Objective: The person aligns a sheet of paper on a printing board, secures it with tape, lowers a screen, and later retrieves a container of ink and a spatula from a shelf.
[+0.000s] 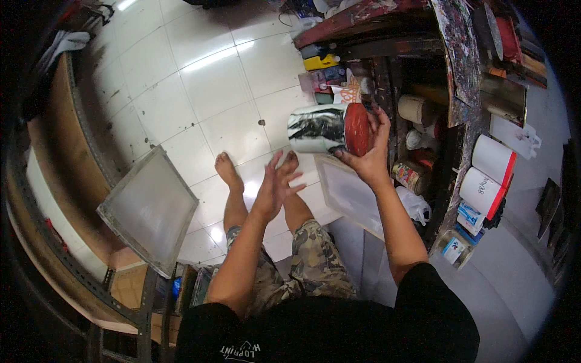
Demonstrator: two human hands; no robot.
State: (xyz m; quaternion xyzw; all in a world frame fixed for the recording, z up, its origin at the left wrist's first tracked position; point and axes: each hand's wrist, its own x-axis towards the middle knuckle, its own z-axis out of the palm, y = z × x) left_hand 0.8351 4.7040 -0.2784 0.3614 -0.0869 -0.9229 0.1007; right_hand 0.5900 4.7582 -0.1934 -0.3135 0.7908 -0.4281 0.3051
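My right hand grips a silver can by its red end, with the thumb below and the fingers wrapped over the far side. The can lies on its side in mid-air, its silver end pointing left. Dark marks or reflections streak its shiny wall. My left hand is a little below and left of the can, with its fingers spread and nothing in them. A gap shows between that hand and the can.
A pale framed panel leans by the left shelf; another framed panel stands below my right hand. The paint-stained shelf on the right holds jars, a white bag and an open notebook. A yellow bottle stands beside it on the tiled floor.
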